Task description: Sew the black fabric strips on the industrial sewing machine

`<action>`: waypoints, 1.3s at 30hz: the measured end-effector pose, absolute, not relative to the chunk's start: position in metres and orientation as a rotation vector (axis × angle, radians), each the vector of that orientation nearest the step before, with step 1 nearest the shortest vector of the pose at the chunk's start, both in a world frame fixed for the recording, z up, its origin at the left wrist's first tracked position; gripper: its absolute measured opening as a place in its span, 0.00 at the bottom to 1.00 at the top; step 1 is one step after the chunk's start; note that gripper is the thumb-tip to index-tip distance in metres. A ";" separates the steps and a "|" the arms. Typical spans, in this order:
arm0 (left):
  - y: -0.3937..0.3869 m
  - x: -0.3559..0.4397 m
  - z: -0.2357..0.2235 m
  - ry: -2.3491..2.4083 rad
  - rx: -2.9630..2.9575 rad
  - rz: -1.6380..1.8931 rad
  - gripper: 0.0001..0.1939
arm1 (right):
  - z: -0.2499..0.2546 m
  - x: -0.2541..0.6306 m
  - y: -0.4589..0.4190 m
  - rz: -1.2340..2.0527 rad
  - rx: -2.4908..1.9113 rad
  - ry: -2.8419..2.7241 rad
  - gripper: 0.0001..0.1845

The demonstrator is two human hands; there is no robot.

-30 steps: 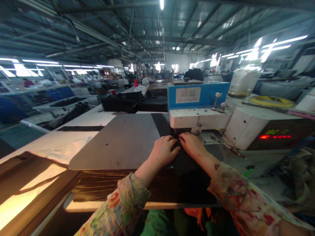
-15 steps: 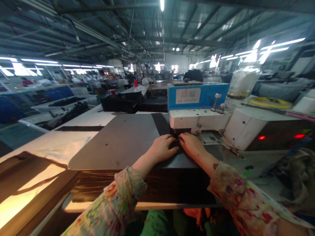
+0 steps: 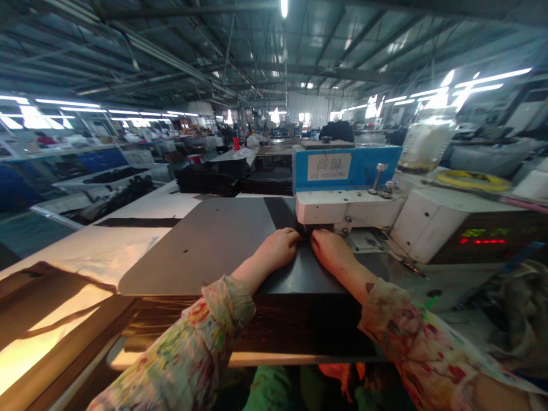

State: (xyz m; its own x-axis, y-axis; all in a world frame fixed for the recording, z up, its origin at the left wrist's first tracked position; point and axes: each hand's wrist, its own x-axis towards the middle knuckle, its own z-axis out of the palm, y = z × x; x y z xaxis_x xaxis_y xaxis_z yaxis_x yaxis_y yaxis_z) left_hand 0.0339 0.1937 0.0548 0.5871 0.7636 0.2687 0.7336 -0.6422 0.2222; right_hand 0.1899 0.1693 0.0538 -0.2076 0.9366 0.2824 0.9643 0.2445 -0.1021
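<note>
Head: grey worktop (image 3: pixel 184 257), steel-beamed workshop (image 3: pixel 295 104)

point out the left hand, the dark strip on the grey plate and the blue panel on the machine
Left hand (image 3: pixel 279 248): head view, back of the hand.
Dark strip (image 3: pixel 280 213): head view, its visible stretch beyond the left hand.
Blue panel (image 3: pixel 363 164): head view, its face beside the label (image 3: pixel 329 166).

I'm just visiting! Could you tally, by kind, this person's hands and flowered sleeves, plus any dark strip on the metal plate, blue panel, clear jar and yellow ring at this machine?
Hands: 2 (left hand, right hand)
Flowered sleeves: 2 (left sleeve, right sleeve)
Dark strip on the metal plate: 1
Blue panel: 1
Clear jar: 1
Yellow ring: 1
Total: 8, not counting the plate
</note>
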 end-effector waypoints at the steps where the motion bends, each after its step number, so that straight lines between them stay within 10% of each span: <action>1: 0.196 0.034 0.055 1.299 2.720 0.526 0.16 | 0.053 0.190 0.170 -0.138 -1.766 -2.233 0.12; 27: 0.210 0.010 0.075 1.716 2.868 0.205 0.11 | 0.043 0.207 0.121 0.190 -1.271 -2.033 0.11; 39: -0.005 0.011 0.066 0.877 2.702 0.218 0.10 | 0.007 0.199 0.017 1.507 -1.208 -1.504 0.22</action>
